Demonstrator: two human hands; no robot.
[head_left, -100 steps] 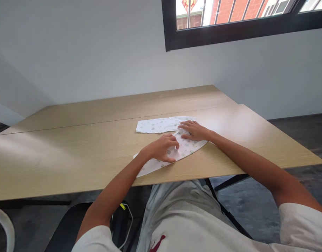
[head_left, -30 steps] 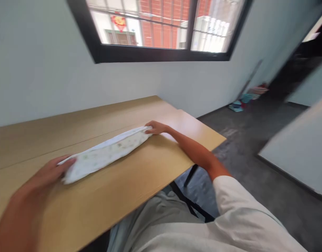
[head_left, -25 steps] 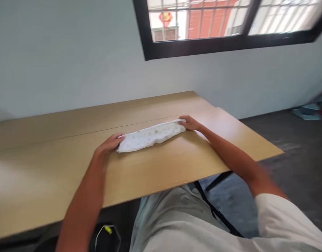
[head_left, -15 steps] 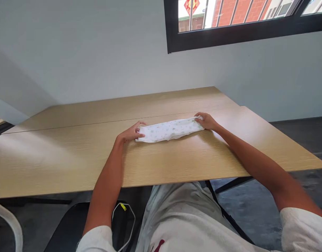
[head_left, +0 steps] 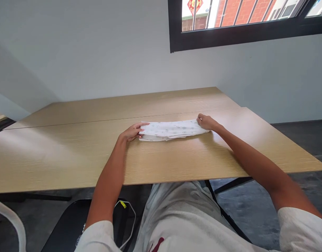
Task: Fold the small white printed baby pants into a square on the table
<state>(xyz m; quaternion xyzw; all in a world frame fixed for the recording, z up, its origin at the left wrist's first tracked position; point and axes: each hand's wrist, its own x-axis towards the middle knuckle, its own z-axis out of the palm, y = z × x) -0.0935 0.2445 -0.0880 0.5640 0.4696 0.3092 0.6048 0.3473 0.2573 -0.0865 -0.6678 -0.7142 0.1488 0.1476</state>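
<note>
A small white patterned garment [head_left: 173, 130], folded into a long narrow strip, lies across the middle of the wooden table [head_left: 71, 154]. My left hand [head_left: 133, 131] grips the strip's left end, fingers curled on the cloth. My right hand [head_left: 206, 122] holds the right end, pressing it against the table. Both arms reach forward from my lap.
The table's near edge runs just above my lap; its right corner juts past a dark floor [head_left: 294, 140]. A black chair seat [head_left: 68, 227] with a white cable sits lower left. A grey wall and a black-framed window [head_left: 242, 31] stand behind the table.
The garment went from spread flat to folded lengthwise into a strip. My hands moved apart to its two ends, and in the last half second shifted it slightly right and flatter.
</note>
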